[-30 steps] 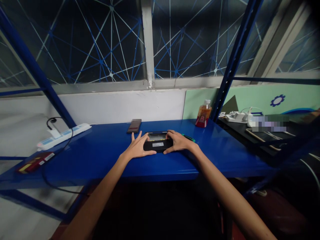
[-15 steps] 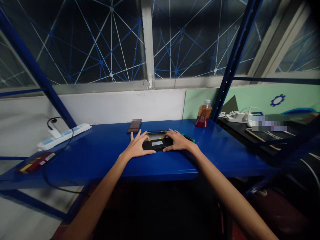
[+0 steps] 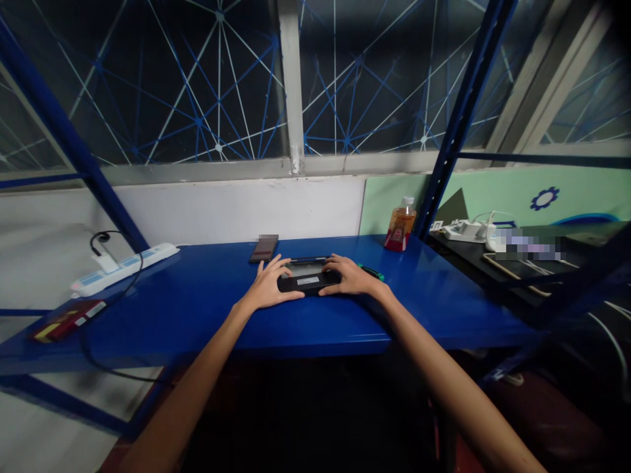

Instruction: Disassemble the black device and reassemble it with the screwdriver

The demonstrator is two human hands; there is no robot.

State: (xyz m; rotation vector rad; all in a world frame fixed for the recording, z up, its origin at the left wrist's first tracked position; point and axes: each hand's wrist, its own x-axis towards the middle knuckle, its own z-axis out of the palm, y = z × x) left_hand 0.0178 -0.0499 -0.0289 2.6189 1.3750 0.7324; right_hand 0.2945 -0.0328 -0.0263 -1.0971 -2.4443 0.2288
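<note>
A black, flat, oblong device (image 3: 315, 282) with a small white label on its near face lies on the blue table. Behind that face shows a paler, greyish middle bounded by a dark far edge. My left hand (image 3: 263, 287) grips the left end, its thumb along the near edge and its fingers over the top. On the opposite end my right hand (image 3: 348, 276) holds it in the same way. Just beyond the right wrist lies a tool with green and black handles (image 3: 373, 272), partly covered by that hand. A dark phone (image 3: 264, 249) rests behind my left hand.
A white power strip (image 3: 125, 270) with a plugged-in black cable sits at the left. Near it is a dark red box (image 3: 69, 320). A drink bottle (image 3: 401, 225) stands at the back right, close to a blue upright post (image 3: 451, 131). Chargers and cables clutter the right-hand table.
The black device has tipped slightly flatter, its near face now looking narrower. Both hands keep hold of its ends and have barely shifted.
</note>
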